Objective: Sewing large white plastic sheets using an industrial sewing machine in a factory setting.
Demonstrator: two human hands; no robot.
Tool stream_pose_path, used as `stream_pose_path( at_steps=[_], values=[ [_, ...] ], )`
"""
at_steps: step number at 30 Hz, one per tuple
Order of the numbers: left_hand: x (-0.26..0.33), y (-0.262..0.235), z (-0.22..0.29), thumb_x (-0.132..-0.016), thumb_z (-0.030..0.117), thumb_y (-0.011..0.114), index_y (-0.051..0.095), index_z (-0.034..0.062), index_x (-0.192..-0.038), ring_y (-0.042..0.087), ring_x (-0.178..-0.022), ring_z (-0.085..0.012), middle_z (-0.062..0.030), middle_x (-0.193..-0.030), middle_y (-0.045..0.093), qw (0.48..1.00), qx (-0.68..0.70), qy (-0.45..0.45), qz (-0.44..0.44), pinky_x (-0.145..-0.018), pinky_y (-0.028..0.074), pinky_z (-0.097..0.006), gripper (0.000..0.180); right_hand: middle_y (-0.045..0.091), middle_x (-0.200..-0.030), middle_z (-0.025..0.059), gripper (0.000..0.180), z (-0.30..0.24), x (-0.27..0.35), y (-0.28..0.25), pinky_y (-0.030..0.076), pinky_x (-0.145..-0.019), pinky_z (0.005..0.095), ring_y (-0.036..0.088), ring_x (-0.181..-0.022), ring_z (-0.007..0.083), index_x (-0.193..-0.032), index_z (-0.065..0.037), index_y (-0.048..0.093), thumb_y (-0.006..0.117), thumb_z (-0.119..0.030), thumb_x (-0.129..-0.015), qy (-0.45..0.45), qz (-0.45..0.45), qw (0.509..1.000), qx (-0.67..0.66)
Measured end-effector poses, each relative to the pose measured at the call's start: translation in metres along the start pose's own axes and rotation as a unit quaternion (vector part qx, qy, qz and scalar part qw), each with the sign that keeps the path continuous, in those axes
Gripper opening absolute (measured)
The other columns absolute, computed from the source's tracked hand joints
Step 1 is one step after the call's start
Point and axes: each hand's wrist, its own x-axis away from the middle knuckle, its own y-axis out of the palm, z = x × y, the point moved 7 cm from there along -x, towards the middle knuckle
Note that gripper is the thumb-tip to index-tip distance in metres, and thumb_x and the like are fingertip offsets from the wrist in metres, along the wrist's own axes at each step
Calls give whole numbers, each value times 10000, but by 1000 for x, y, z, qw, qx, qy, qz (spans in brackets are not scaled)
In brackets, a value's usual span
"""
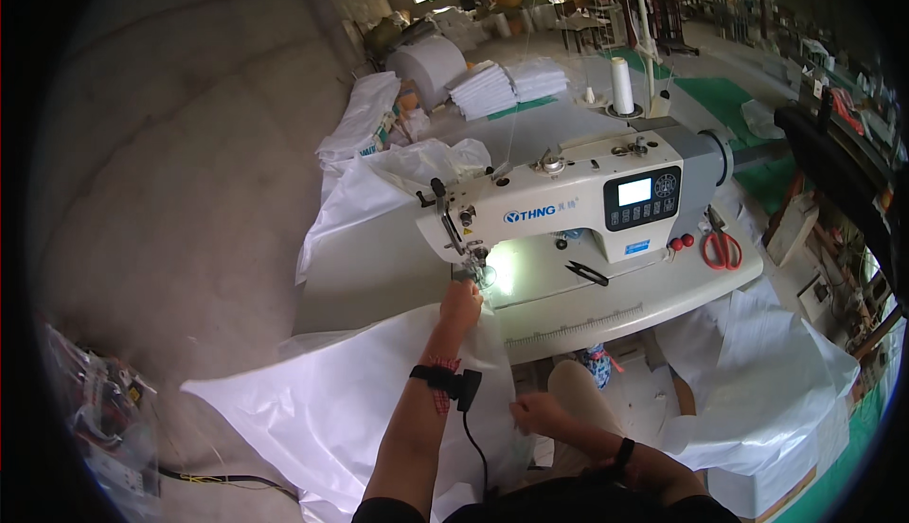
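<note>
- A large white sheet (331, 381), smooth, glossy and loosely creased, is draped from the front edge of a pale, rounded worktable (606, 317), with its upper end by the needle area of a sewing machine (559, 203).
- The left hand (461, 303) is placed at the sheet's upper end, close to the presser foot, with the fingers bent; whether the sheet is pinched or only pressed cannot be told.
- The right hand (537, 413) is held lower, loosely curled beside the sheet's right edge; whether any of it is gripped cannot be told.
- The machine is formed of a long, hard, cream-coloured arm with a grey end; a bright light is cast beside the needle, and a lit screen is set in a black panel.
- On the tabletop, slim black thread snips (587, 273) are laid beneath the arm, and scissors (721, 250) with looped red handles are seen to the right.
- Behind the machine, a tapered white thread cone (621, 86) is stood upright; farther back, flat white stacks (485, 90) are piled near a thick pale roll (426, 70).
- At right, another crinkled white sheet (757, 372) is draped in soft folds.
</note>
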Motion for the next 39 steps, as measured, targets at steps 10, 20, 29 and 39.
stream_pose_path(
  at_steps=[10,20,29,39],
  values=[
    [-10,-8,-10,-744,91,609,534,24,-762,537,-624,-167,-95,-665,545,978,190,-57,-63,-563,438,-310,103,641,-783,163,382,-77,-123,-108,507,-652,387,629,-681,307,-1043,8,557,588,-294,-811,-190,247,950,3],
    [-2,-70,29,-824,293,557,625,125,-863,568,-859,-283,-55,-884,626,986,-93,126,60,-760,428,-429,186,590,-671,71,274,-66,-198,-70,445,-562,301,544,-595,131,-859,20,615,531,-239,-829,-98,118,985,-80],
    [-16,-31,-11,-846,362,506,661,175,-903,575,-881,-290,-37,-871,647,989,-91,25,-111,-813,406,-471,249,583,-681,152,269,-74,-196,-69,444,-636,346,560,-629,219,-830,22,593,501,-230,-837,-128,175,976,-34],
    [-22,-7,-28,-785,213,626,643,-8,-838,533,-670,-98,-58,-707,613,962,234,-26,-138,-623,439,-270,228,596,-759,200,256,-83,-166,-67,457,-632,383,599,-678,320,-955,12,589,465,-190,-858,-171,281,943,-45]
  ],
)
